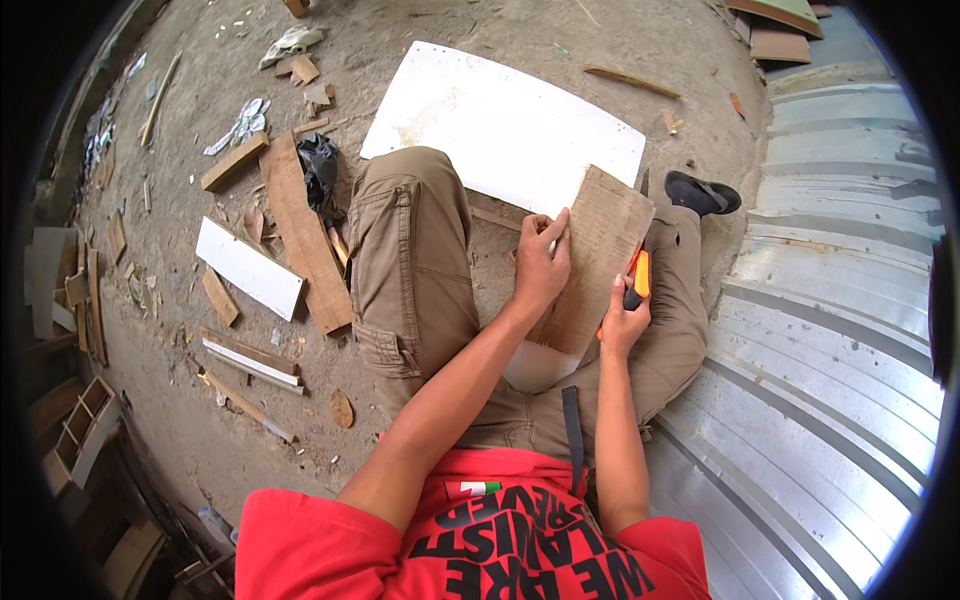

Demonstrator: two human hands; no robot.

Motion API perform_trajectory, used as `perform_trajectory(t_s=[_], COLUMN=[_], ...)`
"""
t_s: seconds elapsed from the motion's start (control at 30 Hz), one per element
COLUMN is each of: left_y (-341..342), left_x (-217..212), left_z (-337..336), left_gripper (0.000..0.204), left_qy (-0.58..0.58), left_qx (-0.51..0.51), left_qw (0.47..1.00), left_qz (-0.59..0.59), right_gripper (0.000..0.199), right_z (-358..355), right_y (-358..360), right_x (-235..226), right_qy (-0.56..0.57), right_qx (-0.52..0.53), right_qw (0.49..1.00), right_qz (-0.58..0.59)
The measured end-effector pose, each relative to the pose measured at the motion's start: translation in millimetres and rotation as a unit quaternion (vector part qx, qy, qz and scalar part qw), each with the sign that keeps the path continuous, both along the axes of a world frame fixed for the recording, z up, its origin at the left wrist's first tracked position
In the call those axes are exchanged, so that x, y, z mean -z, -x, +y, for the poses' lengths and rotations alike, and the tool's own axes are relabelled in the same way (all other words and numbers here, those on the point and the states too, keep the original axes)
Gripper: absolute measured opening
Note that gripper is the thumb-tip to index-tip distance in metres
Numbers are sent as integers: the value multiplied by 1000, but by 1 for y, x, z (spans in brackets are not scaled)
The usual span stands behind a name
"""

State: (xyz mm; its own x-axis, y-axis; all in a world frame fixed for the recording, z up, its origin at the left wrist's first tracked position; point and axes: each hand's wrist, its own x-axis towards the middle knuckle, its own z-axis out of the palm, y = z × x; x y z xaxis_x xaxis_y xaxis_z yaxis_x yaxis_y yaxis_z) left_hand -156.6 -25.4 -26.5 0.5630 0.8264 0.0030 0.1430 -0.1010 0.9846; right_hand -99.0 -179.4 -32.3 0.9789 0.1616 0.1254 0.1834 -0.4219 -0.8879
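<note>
A weathered brown wooden board [605, 225] lies slanted across my lap. My left hand [541, 262] is closed at its left edge, index finger stretched along the surface; a small pale spot shows between the fingers, too small to name. At the board's right edge my right hand [624, 318] is wrapped around the yellow-orange and black handle of a hand saw [641, 275]. Only a dark, narrow tip of its blade shows past the board's far corner; the rest is hidden. Under the board's near end, a pale panel piece [540, 368] shows.
Beyond my knees lies a large white panel [490, 120]. To the left are a long brown plank [300, 230], a black plastic bag [317, 170], a white strip of board [250, 265] and scattered offcuts. Corrugated metal sheeting [820, 370] runs along my right; a dark shoe [700, 193] is near it.
</note>
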Motion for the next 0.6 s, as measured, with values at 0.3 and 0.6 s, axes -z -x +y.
perform_trajectory(t_s=[0.3,0.6], left_y=[-6,-7], left_x=[7,10], left_z=[-3,-5], left_gripper=[29,30], left_qy=[5,-4], left_qx=[-15,-19], left_qw=[1000,999], left_qz=[-9,-26], right_gripper=[26,28], right_z=[-1,1], right_y=[-2,-1], right_x=[1,-1], right_qy=[-7,-13], right_qx=[-6,-8], right_qw=[1000,1000], right_qz=[1,0])
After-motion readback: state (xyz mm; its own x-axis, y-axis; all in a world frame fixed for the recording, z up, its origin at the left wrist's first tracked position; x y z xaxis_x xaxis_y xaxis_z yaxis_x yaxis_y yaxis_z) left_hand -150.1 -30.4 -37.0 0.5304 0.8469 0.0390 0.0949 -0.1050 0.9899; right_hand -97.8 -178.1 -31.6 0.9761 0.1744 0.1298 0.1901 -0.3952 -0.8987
